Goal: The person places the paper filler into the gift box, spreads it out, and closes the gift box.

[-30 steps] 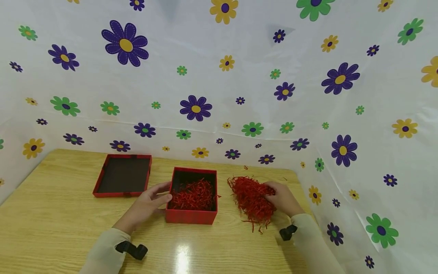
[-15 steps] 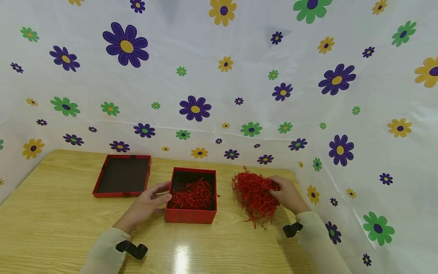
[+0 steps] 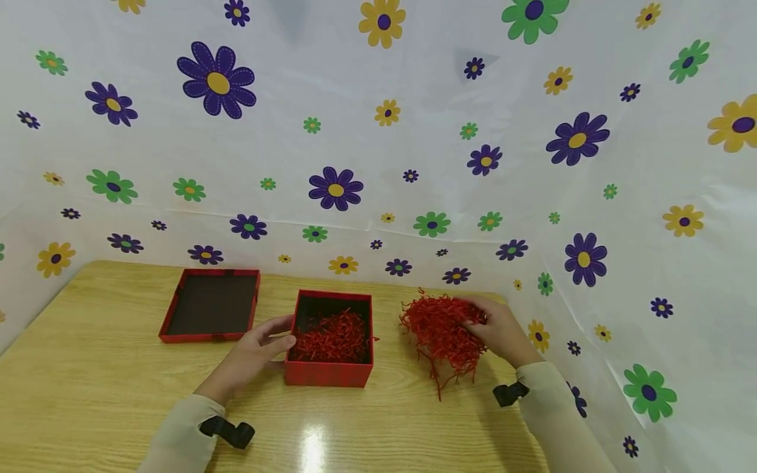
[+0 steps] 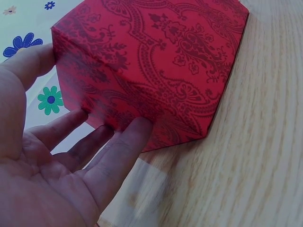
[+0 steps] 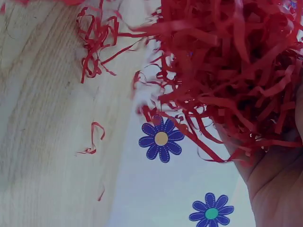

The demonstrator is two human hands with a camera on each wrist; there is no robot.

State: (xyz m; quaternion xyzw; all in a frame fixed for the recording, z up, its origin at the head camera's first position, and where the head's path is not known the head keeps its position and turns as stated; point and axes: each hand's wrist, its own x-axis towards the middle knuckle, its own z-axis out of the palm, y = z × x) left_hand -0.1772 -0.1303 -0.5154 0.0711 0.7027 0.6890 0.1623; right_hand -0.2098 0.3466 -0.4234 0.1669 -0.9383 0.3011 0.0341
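Observation:
A red box (image 3: 328,375) with a dark inside stands on the table, partly filled with red shredded paper (image 3: 334,338). My left hand (image 3: 260,348) rests against the box's left side, its fingertips and thumb touching the outer wall. The left wrist view shows fairly straight fingers (image 4: 118,161) on the box's patterned red surface (image 4: 189,52). To the right of the box, my right hand (image 3: 503,333) grips a big tangled clump of red shredded paper (image 3: 443,332), with strands hanging down. The clump fills the upper right wrist view and hides most of those fingers.
A shallow red lid (image 3: 213,305) with a dark inside lies left of the box. Loose red strands (image 5: 97,137) lie on the wooden table (image 3: 284,420). A white flowered cloth (image 3: 284,151) rises behind the table and along the right side.
My right hand has moved slightly right and upward with the clump of shredded paper, and strands now dangle from it. The left hand and the box have stayed in place.

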